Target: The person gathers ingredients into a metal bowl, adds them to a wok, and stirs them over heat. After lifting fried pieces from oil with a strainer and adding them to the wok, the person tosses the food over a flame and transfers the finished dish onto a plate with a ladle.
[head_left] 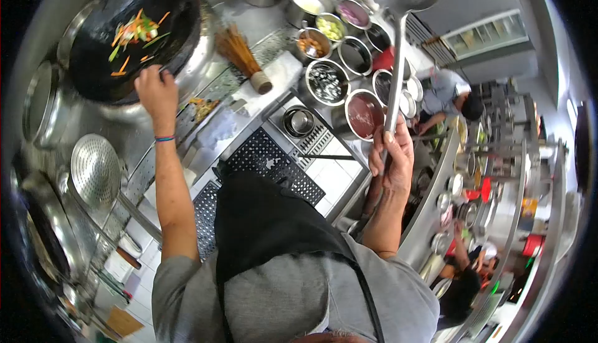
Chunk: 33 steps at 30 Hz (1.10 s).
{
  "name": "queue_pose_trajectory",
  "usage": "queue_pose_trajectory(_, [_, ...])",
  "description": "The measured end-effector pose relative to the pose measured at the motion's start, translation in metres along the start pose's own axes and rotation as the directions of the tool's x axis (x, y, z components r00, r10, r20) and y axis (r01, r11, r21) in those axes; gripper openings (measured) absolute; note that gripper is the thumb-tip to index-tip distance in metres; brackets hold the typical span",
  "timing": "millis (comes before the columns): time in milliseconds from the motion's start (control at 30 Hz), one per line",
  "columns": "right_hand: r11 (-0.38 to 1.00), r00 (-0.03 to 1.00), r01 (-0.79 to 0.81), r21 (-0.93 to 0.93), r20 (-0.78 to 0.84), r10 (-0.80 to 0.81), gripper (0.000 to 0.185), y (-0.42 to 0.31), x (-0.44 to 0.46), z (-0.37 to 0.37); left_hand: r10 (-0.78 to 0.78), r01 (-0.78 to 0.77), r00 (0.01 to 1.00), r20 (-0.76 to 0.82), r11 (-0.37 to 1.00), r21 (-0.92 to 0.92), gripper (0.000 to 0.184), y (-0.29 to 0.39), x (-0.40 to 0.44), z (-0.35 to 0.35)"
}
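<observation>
Julienned vegetables, orange and green strips with paler bits [138, 30], lie in a black wok [93, 69] at the upper left. At the near rim of the wok is my left hand [157, 91], its fingers curled closed; what they hold, if anything, is too small to make out. My right hand [392, 159] is wrapped round the long handle of a steel ladle [398, 63]. The ladle's bowl is raised at the top of the view, above several pots of ingredients. Below it, a pot of reddish-brown liquid [364, 116] stands near my right hand.
A bamboo wok brush [240, 56] lies right of the wok. A perforated skimmer [96, 165] rests at the left. Chopped ingredients fill steel pots, one with green pieces [330, 28]. A black perforated mat [271, 162] lies below. Other people [451, 94] work at the right.
</observation>
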State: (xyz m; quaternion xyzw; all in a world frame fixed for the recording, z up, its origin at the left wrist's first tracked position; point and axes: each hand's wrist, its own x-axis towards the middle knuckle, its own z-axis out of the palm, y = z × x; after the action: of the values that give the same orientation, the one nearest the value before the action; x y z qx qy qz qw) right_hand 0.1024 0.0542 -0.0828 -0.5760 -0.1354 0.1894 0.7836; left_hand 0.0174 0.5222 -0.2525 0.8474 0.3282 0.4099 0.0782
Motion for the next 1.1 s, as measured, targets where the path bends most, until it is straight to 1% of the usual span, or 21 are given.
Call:
queue_pose_trajectory(100, [0.992,0.979,-0.122,-0.027,-0.167,0.116,0.052,-0.008,-0.045,-0.029,0.041,-0.041,0.999,0.004,0.998,0.043,0.02,-0.004,0.0,0.003])
queue_pose_trajectory(133, [0.988,0.972,-0.153,0.011,-0.177,0.153,0.053,-0.006,-0.06,-0.044,0.078,-0.077,0.997,-0.004,0.996,0.034,0.018,-0.005,0.0,0.001])
queue_pose_trajectory(167, [0.982,0.965,-0.184,0.048,-0.18,0.19,0.054,-0.004,-0.073,-0.057,0.093,-0.093,0.995,0.039,0.996,0.016,0.019,-0.007,0.0,-0.002])
queue_pose_trajectory(200, [0.973,0.95,-0.227,0.045,-0.21,0.231,0.054,-0.003,-0.086,-0.066,0.102,-0.103,0.993,0.064,0.995,0.001,0.02,-0.01,0.0,-0.003])
queue_pose_trajectory(267, [0.955,0.907,-0.297,0.009,-0.312,0.285,0.051,0.003,-0.109,-0.08,0.1,-0.1,0.987,0.125,0.995,-0.006,0.023,-0.014,0.001,-0.005])
queue_pose_trajectory(300, [0.941,0.877,-0.338,-0.019,-0.369,0.308,0.05,0.005,-0.118,-0.085,0.096,-0.098,0.987,0.132,0.995,0.008,0.023,-0.016,0.001,-0.005])
queue_pose_trajectory(333, [0.93,0.853,-0.363,-0.06,-0.423,0.305,0.05,0.007,-0.126,-0.09,0.093,-0.097,0.986,0.138,0.995,0.022,0.023,-0.018,0.001,-0.004])
queue_pose_trajectory(367, [0.904,0.838,-0.397,-0.158,-0.463,0.288,0.051,0.008,-0.132,-0.096,0.09,-0.096,0.985,0.144,0.995,0.036,0.023,-0.02,0.002,-0.001])
queue_pose_trajectory(433, [0.816,0.809,-0.47,-0.338,-0.536,0.244,0.055,0.012,-0.139,-0.106,0.082,-0.088,0.987,0.137,0.996,0.034,0.024,-0.021,0.003,0.001])
queue_pose_trajectory(467, [0.77,0.812,-0.47,-0.431,-0.553,0.187,0.057,0.016,-0.141,-0.111,0.062,-0.071,0.987,0.148,0.996,0.054,0.024,-0.019,0.003,0.001])
queue_pose_trajectory(500, [0.698,0.823,-0.483,-0.529,-0.546,0.156,0.057,0.019,-0.142,-0.117,0.04,-0.052,0.987,0.158,0.996,0.076,0.024,-0.018,0.003,0.001])
queue_pose_trajectory(567, [0.518,0.85,-0.49,-0.701,-0.517,0.103,0.056,0.023,-0.142,-0.127,0.056,-0.07,0.988,0.142,0.993,0.093,0.023,-0.022,0.003,0.005])
queue_pose_trajectory(600, [0.526,0.859,-0.472,-0.708,-0.503,0.094,0.055,0.025,-0.14,-0.129,0.061,-0.075,0.989,0.132,0.992,0.104,0.022,-0.025,0.004,0.007])
queue_pose_trajectory(700, [0.402,0.888,-0.442,-0.802,-0.456,0.066,0.057,0.028,-0.137,-0.135,0.058,-0.072,0.989,0.136,0.992,0.099,0.022,-0.026,0.003,0.007])
queue_pose_trajectory(733, [0.428,0.867,-0.483,-0.764,-0.486,0.11,0.058,0.024,-0.135,-0.131,0.039,-0.056,0.988,0.152,0.992,0.11,0.022,-0.022,0.003,0.005])
queue_pose_trajectory(833, [0.439,0.884,-0.449,-0.778,-0.458,0.092,0.057,0.038,-0.139,-0.147,0.05,-0.065,0.991,0.125,0.991,0.119,0.022,-0.023,0.004,0.008])
queue_pose_trajectory(933, [0.559,0.877,-0.454,-0.694,-0.459,0.143,0.056,0.044,-0.142,-0.153,0.088,-0.093,0.995,0.055,0.99,0.103,0.021,-0.024,0.002,0.011])
queue_pose_trajectory(1033, [0.586,0.844,-0.515,-0.625,-0.488,0.221,0.057,0.04,-0.142,-0.148,0.087,-0.093,0.994,0.064,0.99,0.106,0.022,-0.023,0.002,0.009])
queue_pose_trajectory(1100, [0.66,0.825,-0.532,-0.531,-0.5,0.262,0.055,0.033,-0.14,-0.135,0.085,-0.09,0.995,0.05,0.99,0.105,0.022,-0.02,0.003,0.009])
